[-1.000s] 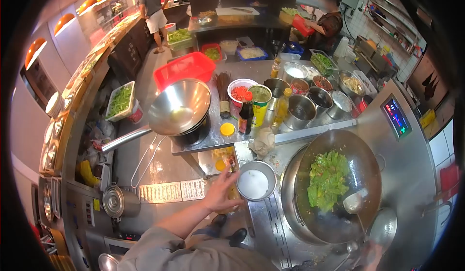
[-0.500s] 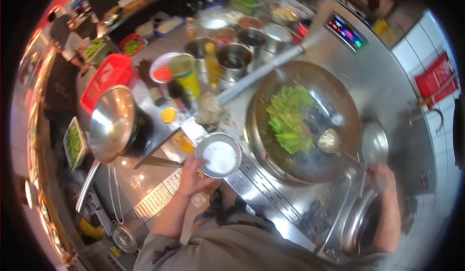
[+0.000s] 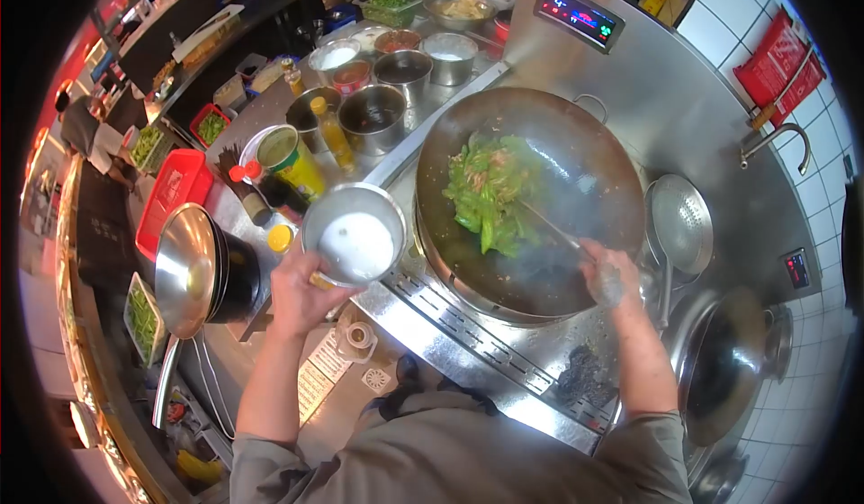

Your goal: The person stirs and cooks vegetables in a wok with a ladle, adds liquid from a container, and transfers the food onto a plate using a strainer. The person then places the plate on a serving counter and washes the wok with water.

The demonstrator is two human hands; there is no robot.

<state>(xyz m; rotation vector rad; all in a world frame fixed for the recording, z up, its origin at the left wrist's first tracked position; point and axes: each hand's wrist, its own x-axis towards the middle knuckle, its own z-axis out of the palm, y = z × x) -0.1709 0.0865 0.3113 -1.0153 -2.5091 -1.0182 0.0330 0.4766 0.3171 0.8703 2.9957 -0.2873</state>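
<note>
My left hand [image 3: 303, 290] grips the near rim of a metal pot [image 3: 310, 225] with white contents, tilted a little beside the wok. My right hand [image 3: 612, 275] is closed around the handle of a ladle [image 3: 551, 222] that reaches into the large wok [image 3: 576, 279]. Leafy green vegetables [image 3: 490, 198] lie in the left part of the wok, where they hide the ladle's bowl. Faint steam hangs over them.
Steel pots [image 3: 373, 119], an oil bottle [image 3: 332, 137] and a green-yellow can [image 3: 290, 162] crowd the counter behind. Right of the wok lies a perforated strainer [image 3: 682, 225]. Stacked metal pans [image 3: 186, 270] stand at left. A person [image 3: 83, 130] is at far left.
The view has swung right. My left hand, first apart from the pot, now holds it and has lifted it. My right hand has moved over the wok's edge, with the ladle now in the vegetables.
</note>
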